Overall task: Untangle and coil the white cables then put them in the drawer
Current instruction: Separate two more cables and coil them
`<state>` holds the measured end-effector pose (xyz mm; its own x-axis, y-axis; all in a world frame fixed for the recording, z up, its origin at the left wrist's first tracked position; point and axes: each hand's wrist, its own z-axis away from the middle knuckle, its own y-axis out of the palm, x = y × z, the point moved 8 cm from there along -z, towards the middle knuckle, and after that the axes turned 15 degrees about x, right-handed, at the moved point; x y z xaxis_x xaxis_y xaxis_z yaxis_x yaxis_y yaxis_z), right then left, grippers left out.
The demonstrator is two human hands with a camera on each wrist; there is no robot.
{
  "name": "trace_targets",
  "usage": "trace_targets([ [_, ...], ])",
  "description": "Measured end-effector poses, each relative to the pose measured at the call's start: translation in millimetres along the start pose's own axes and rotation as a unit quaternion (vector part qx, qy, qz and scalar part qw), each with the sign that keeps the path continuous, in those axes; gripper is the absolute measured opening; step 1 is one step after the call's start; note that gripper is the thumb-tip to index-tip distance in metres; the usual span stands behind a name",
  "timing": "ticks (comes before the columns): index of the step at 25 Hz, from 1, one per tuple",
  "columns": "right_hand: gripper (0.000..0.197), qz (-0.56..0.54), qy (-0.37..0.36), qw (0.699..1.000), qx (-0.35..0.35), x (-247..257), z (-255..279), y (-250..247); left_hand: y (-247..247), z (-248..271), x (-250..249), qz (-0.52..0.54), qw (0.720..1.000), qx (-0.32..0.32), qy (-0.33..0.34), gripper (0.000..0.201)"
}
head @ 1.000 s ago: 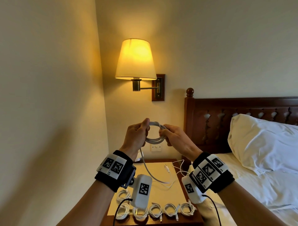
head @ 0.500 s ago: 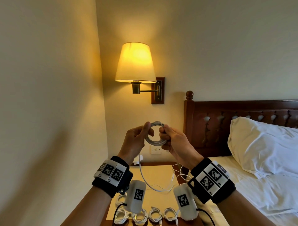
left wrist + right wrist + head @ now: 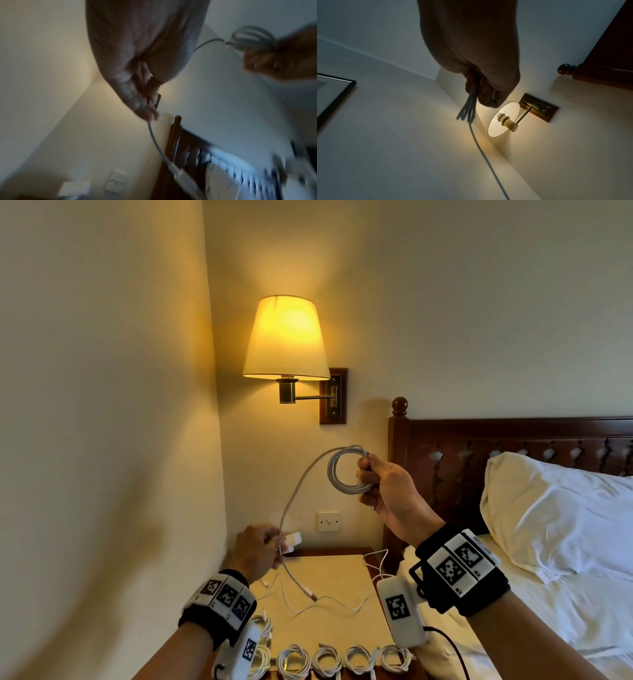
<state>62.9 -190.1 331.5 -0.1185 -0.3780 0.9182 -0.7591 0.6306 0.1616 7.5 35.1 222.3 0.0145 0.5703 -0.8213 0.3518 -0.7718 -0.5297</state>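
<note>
The right hand (image 3: 390,491) grips the coiled cable (image 3: 346,470) up high so its loops keep their shape, while the left hand (image 3: 257,553) pinches the loose tail lower left, above the table (image 3: 342,583), probably to feed the next loop; finished coils (image 3: 325,660) line the near edge

left hand (image 3: 137,75) pinches cable (image 3: 157,143) | right hand (image 3: 281,59) grips coil (image 3: 254,35)

The cable (image 3: 346,470) is pale grey-white. The lampshade (image 3: 286,338) glows yellow on cream walls (image 3: 102,405). The headboard (image 3: 479,440) is dark red-brown wood, the pillow (image 3: 555,508) white. The wristbands (image 3: 460,570) are black, carrying white tags with black square patterns.
</note>
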Motion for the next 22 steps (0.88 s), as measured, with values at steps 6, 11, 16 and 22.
trace_targets([
  [6, 0.039, -0.006, 0.009, 1.000, 0.012, -2.2, -0.5, 5.5, -31.9, 1.4, -55.2, 0.296, 0.946, -0.116, 0.063, 0.014],
  [11, 0.037, -0.008, -0.010, 1.000, -0.015, 15.7, 1.8, -9.5, -15.3, 7.2, -41.6, -0.171, 0.984, 0.001, -0.053, 0.023],
  [16, 0.032, 0.243, 0.020, 0.969, -0.050, 8.2, -4.8, -25.3, 73.2, 72.8, -112.9, -0.360, 0.861, 0.332, 0.136, 0.021],
  [22, 0.032, 0.261, 0.025, 0.963, 0.068, -4.3, 3.2, -1.0, 4.9, 59.1, -201.5, -0.180, 0.921, 0.079, 0.336, 0.022],
])
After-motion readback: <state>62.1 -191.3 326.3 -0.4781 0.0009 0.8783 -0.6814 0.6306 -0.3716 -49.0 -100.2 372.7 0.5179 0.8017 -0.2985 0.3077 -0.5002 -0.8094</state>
